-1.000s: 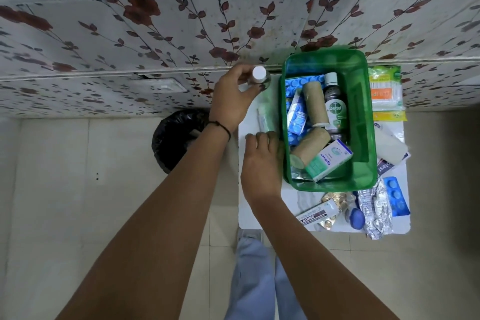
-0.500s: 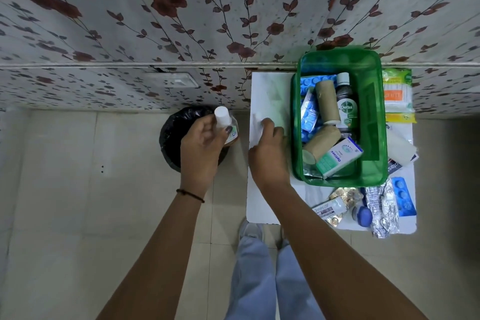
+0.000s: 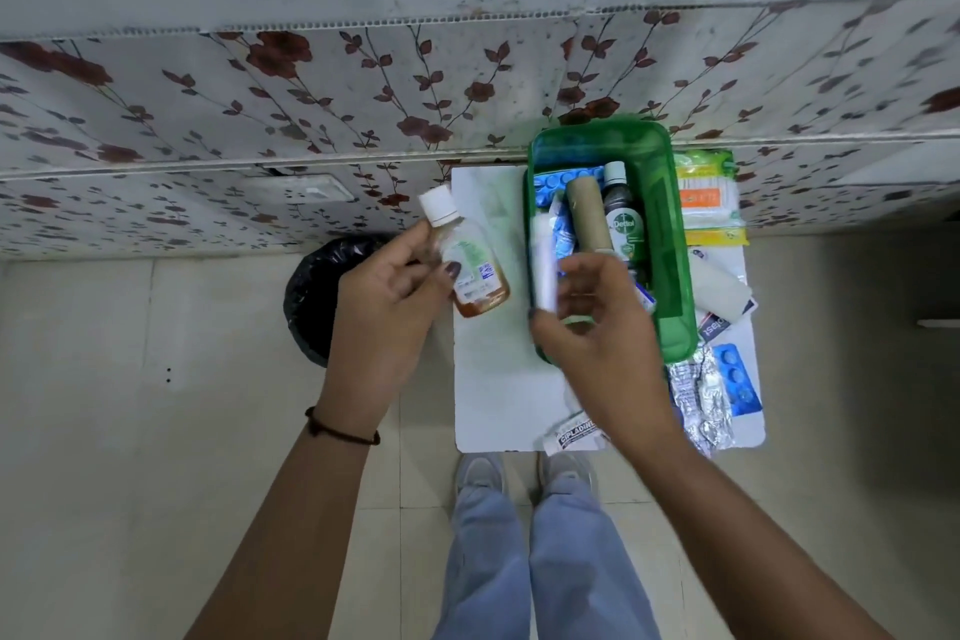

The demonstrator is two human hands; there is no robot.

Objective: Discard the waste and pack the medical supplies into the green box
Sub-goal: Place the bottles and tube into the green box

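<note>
My left hand (image 3: 387, 309) holds a small bottle (image 3: 464, 261) with a white cap and a little brown liquid, raised over the left edge of the white table (image 3: 493, 390). My right hand (image 3: 597, 343) grips a white tube (image 3: 544, 270), blurred, at the left rim of the green box (image 3: 672, 244). Inside the box lie a brown bandage roll (image 3: 586, 213), a dark Dettol bottle (image 3: 621, 218) and blue blister packs (image 3: 558, 182).
A bin lined with a black bag (image 3: 311, 296) stands on the floor left of the table. Right of the box lie a cotton-bud pack (image 3: 709, 198), a white roll (image 3: 722, 286), foil strips (image 3: 701, 400) and a blue blister pack (image 3: 737, 377). A small carton (image 3: 574, 434) lies at the table's front edge.
My left hand has brought the bottle back from above the bin towards the table. My right hand has lifted off the table with the white tube and moved to the box.
</note>
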